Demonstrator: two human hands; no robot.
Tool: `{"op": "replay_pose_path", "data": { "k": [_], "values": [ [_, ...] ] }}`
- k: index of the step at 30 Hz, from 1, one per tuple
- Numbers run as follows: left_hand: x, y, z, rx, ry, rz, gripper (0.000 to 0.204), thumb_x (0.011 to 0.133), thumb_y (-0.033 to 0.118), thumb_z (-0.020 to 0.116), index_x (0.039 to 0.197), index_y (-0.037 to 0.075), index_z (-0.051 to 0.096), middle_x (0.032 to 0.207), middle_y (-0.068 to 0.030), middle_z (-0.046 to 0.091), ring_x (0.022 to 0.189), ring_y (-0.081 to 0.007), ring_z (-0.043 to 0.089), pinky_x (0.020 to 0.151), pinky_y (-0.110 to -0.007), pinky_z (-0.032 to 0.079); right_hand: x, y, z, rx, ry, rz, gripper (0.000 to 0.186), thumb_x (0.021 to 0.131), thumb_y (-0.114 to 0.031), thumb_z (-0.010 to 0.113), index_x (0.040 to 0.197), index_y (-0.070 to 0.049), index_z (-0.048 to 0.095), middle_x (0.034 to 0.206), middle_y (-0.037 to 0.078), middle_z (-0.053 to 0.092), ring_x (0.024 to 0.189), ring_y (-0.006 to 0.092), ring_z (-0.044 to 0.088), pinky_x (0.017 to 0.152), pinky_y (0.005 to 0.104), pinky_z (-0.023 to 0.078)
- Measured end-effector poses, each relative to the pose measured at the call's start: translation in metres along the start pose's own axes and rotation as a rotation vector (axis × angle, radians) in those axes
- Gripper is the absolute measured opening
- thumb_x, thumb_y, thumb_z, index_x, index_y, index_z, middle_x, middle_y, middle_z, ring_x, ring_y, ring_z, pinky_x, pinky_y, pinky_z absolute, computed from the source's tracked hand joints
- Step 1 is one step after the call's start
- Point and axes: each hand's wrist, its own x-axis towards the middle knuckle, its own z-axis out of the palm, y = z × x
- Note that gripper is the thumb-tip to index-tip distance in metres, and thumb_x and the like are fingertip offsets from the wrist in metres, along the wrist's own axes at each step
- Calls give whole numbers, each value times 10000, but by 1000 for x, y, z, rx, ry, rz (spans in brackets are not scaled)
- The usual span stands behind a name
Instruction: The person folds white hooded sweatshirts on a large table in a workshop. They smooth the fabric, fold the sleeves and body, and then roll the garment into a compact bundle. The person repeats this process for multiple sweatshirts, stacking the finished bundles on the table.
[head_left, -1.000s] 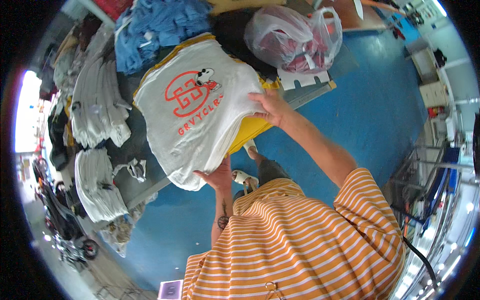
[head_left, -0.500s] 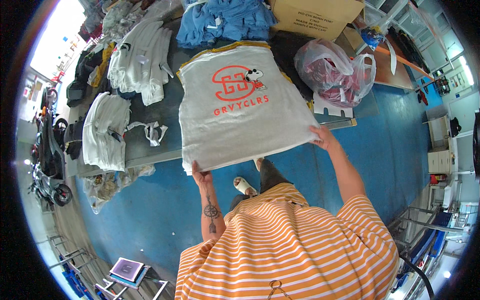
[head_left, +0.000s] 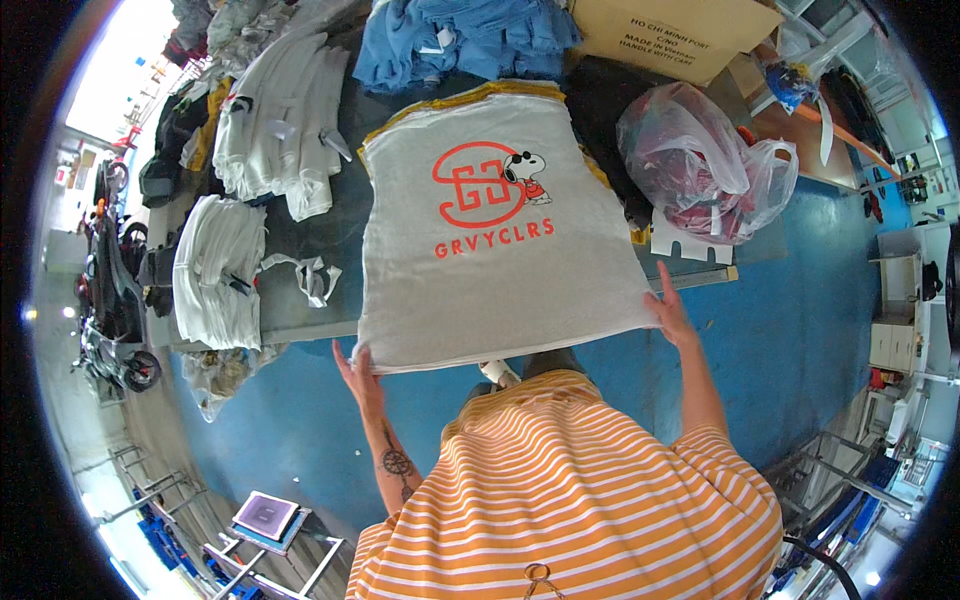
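A white printed shirt [head_left: 500, 300] lies spread over the table, with a red emblem and a cartoon dog on it. Yellow cloth edges its far end, and its near hem reaches past the table's front edge. My left hand [head_left: 362, 382] grips the near left corner, thumb on the cloth and a finger stretched outward. At the near right corner, my right hand [head_left: 677, 318] holds the cloth with its thumb on top and index finger pointing up and away. The fingers beneath the cloth are partly hidden.
White garment piles [head_left: 218, 275] and a white fabric scrap [head_left: 315, 281] lie left on the dark table [head_left: 300, 235]. Beyond the shirt are blue garments [head_left: 460, 45] and a cardboard box [head_left: 670, 35]. A clear plastic bag [head_left: 690, 160] of red cloth sits right.
My hands have moved outward at the shirt's corners, and their index fingers have spread away from the cloth. The view has shifted slightly. The shirt stays spread out.
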Motion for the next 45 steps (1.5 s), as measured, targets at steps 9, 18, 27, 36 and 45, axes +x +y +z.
{"op": "replay_pose_path", "data": {
  "k": [9,18,27,36,45],
  "values": [
    [175,31,16,316,8,-564,229,943,289,644,968,64,681,800,-97,651,628,-164,610,493,-292,496,111,-83,49,299,-34,442,331,959,-358,644,1060,-43,664,852,94,707,741,195,728,573,283,588],
    [107,10,156,879,-134,712,502,936,96,638,1405,-8,492,1290,-195,644,1191,-339,615,1053,-386,440,130,-66,121,-449,77,-536,544,957,-316,651,1412,-76,472,1498,203,457,1287,328,545,1027,458,472],
    [100,-32,158,1576,-480,659,753,932,583,521,1571,235,330,1652,-206,154,1504,-460,143,1178,-652,124,155,-71,159,-1380,-419,-671,674,898,-509,626,1497,-267,439,1602,205,276,1477,433,255,1158,635,232],
    [97,-56,59,60,364,-580,589,955,452,656,1282,-24,535,975,-151,670,918,-248,667,799,-415,555,147,-75,254,-961,-662,-810,715,876,-353,714,1455,-42,434,1524,236,355,1396,443,350,1149,585,275],
    [114,4,91,-414,110,-430,630,920,395,714,1322,-52,523,1307,-180,580,1123,-266,626,907,-370,547,70,-63,477,-1045,-976,-999,1041,658,-388,834,1453,84,357,1428,258,433,1186,362,499,992,475,422]
  ]
}}
